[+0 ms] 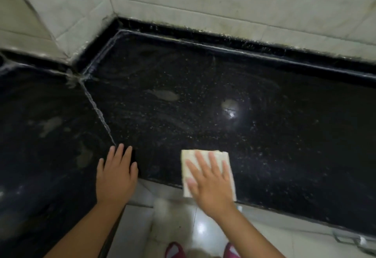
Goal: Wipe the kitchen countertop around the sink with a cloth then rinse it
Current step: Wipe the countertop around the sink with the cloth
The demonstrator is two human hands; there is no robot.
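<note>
Black countertop (203,99), folded pale cloth (227,160)

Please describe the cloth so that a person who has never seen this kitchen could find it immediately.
Start from the black speckled countertop that runs below the pale tiled wall. At its front edge, right of the seam, the right hand presses flat on the cloth. It is a folded, cream-white rectangle, the only light object on the dark stone; the left hand beside it rests on bare stone.

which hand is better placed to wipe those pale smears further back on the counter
Right. The right hand already presses flat on the cloth at the countertop's front edge, with the smear ahead. The left hand rests bare on the counter.
</note>
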